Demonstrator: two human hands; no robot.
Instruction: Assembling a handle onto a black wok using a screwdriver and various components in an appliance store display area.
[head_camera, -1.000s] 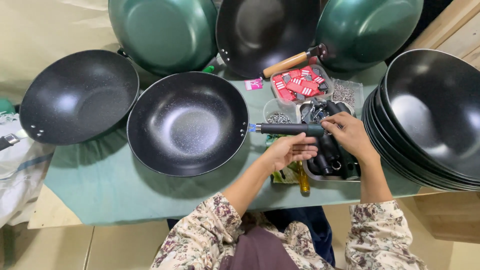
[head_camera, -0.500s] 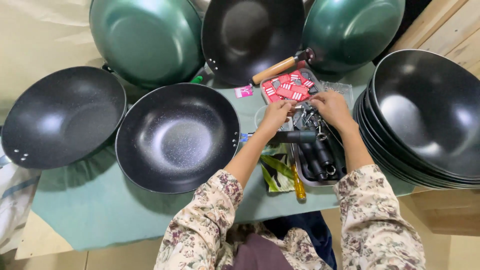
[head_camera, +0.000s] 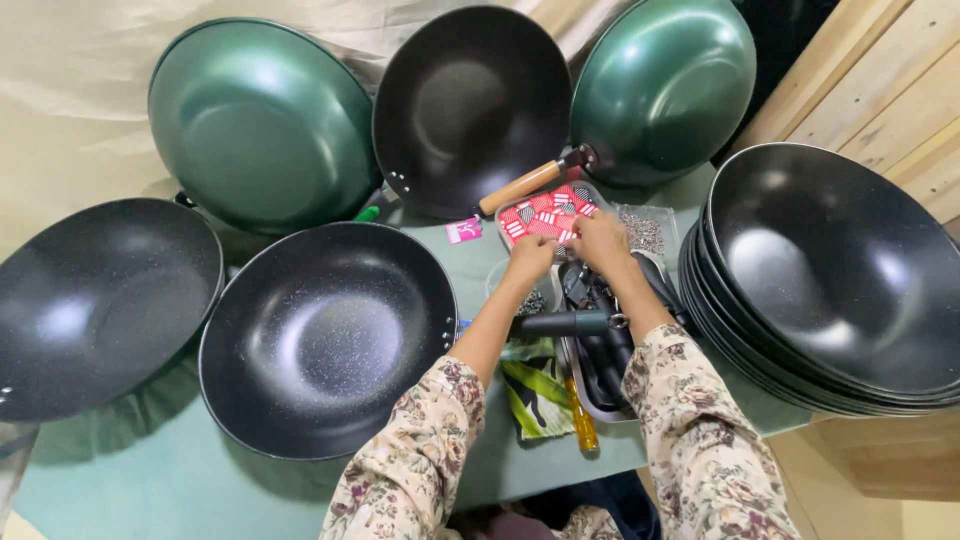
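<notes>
Red-and-white packets fill a small tray (head_camera: 545, 212) at the far side of the green table cover (head_camera: 130, 470), and both hands meet at its near edge: the left hand (head_camera: 530, 258) and right hand (head_camera: 598, 240) have fingers curled together over it, though whether they pinch anything cannot be told. Just below them a black handle (head_camera: 565, 323) lies loose across a tray of handles (head_camera: 600, 360), beside the handleless black wok (head_camera: 330, 338), so fitting looks unfinished. A stack of black woks (head_camera: 840, 280) waits at right.
</notes>
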